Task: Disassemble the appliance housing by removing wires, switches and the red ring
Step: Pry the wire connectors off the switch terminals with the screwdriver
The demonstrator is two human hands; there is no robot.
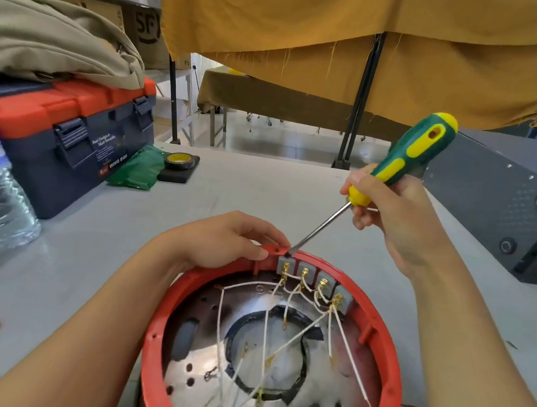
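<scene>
right hand (pixel 393 214) grips a screwdriver (pixel 409 156), tip at the red ring's (pixel 389 361) twelve o'clock; left hand (pixel 222 241) clasps the rim; wires (pixel 266 330) and switches (pixel 315 280) still in place.

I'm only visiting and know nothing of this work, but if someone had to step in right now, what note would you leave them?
Left hand grips the far edge of the red ring, steadying the housing.
Right hand holds the screwdriver; its tip sits at the ring's rim beside the leftmost of four grey switches.
Done: nothing visibly removed.
Left: white wires still joined to the switches, switches still in the ring, ring still on.
</scene>
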